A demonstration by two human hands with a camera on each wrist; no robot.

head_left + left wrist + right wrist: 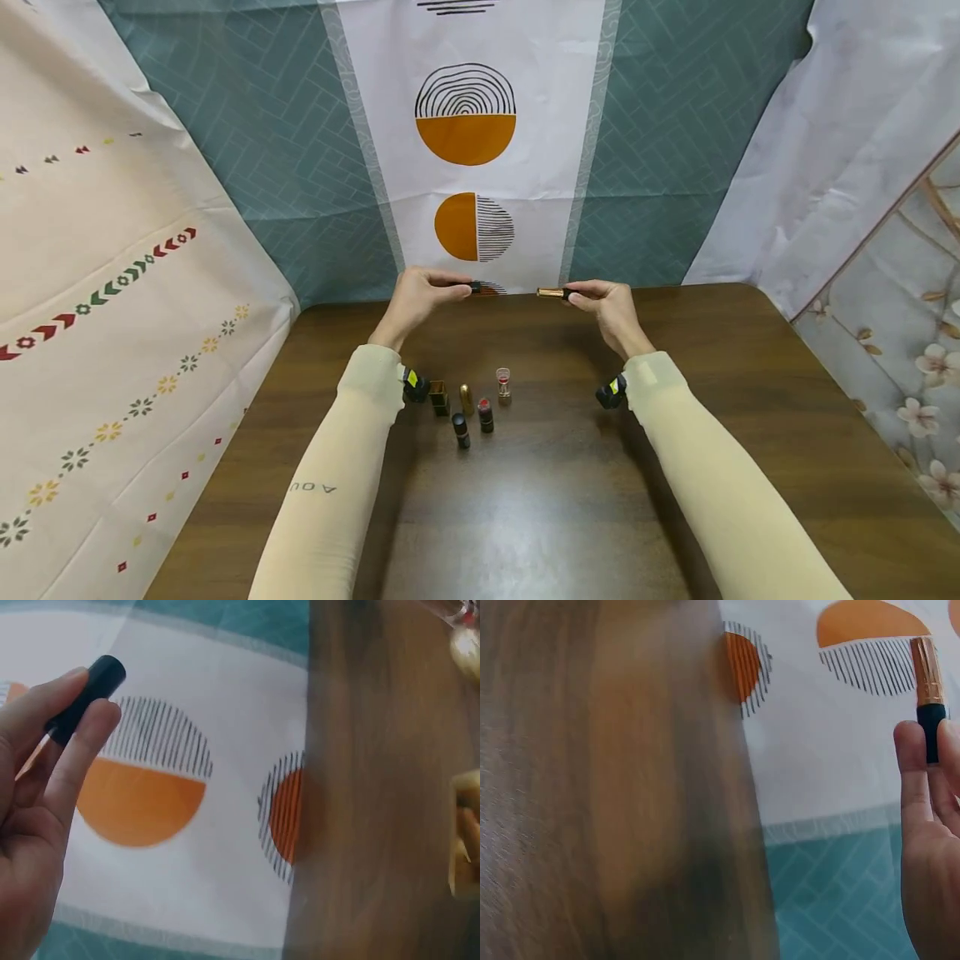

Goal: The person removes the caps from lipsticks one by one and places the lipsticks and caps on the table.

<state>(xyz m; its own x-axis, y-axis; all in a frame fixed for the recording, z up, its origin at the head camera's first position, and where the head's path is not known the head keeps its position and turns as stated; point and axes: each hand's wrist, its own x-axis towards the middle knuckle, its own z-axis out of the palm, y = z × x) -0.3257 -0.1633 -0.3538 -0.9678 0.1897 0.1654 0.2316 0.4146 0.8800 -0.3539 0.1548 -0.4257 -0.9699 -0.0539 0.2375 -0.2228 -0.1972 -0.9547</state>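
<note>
My left hand (425, 298), raised over the far edge of the table, pinches a black lipstick cap (88, 696) between thumb and fingers. My right hand (611, 312) pinches the black base of a lipstick tube (929, 682), whose gold part points toward the cap in the head view. A gap lies between the cap and the tube. Nearer on the table stand a gold-and-black square case (439, 398), a gold bullet-shaped piece (467, 399), a black cylinder (461, 432), a dark tube with a red top (486, 415) and a clear-topped lipstick (503, 385).
A brown wooden table (540, 508) spreads out below both arms. Behind its far edge hangs a teal and white cloth (525, 175) with orange half circles. Patterned fabric (135, 333) hangs on the left, flowered fabric (900, 375) on the right.
</note>
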